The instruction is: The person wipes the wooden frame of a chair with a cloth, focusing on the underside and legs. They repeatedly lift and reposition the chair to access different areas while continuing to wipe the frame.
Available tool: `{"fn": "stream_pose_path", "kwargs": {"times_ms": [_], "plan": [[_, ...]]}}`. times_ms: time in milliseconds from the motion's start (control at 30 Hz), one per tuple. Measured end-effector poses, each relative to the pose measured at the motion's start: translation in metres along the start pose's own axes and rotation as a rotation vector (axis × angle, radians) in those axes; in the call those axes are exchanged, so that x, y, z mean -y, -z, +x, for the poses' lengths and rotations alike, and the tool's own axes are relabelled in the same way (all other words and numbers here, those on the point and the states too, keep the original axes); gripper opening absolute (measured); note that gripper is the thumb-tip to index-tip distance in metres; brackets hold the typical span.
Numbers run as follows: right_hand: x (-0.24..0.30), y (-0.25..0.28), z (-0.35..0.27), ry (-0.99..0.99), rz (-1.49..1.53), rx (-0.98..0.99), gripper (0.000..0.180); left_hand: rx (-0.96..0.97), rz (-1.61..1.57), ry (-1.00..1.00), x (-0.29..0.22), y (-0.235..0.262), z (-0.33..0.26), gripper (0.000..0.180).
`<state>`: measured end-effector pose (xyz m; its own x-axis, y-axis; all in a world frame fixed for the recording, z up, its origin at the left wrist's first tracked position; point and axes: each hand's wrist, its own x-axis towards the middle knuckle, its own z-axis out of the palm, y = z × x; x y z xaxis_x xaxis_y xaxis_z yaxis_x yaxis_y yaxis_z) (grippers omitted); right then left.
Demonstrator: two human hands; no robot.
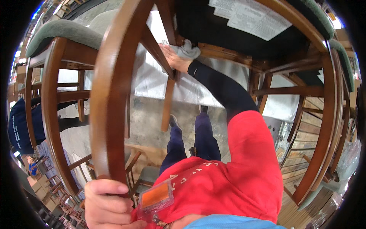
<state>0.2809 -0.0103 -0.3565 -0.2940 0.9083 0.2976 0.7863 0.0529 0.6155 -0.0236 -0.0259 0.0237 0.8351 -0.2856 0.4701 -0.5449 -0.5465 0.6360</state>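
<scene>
Okay, left hand (108, 202) fingers curled round a wooden chair post (110, 107). Right hand (176, 61) on gray cloth (187, 50) by the seat frame (225, 54); can't tell if fingers pinch it.

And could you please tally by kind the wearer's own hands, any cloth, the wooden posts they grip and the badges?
Left hand and right hand: 2
Grey cloth: 1
Wooden post: 1
Orange badge: 1
Total: 5
</scene>
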Motion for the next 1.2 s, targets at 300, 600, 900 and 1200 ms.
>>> {"fn": "stream_pose_path", "kwargs": {"times_ms": [300,600,900,1200], "plan": [[-0.069,0.023,-0.175,-0.175,0.433,0.164,0.059,0.006,-0.053,0.038,0.001,0.003,-0.007,0.03],[-0.027,0.04,-0.192,-1.642,0.554,-0.538,0.096,0.049,-0.077,0.067,0.001,0.008,-0.012,0.038],[0.013,0.016,0.061,-2.603,1.095,-0.316,0.056,0.089,-0.054,0.137,0.0,0.016,-0.012,0.039],[-0.132,0.025,-0.175,-2.737,0.45,-1.451,0.042,0.078,-0.062,0.141,-0.003,0.014,-0.009,0.045]]}}
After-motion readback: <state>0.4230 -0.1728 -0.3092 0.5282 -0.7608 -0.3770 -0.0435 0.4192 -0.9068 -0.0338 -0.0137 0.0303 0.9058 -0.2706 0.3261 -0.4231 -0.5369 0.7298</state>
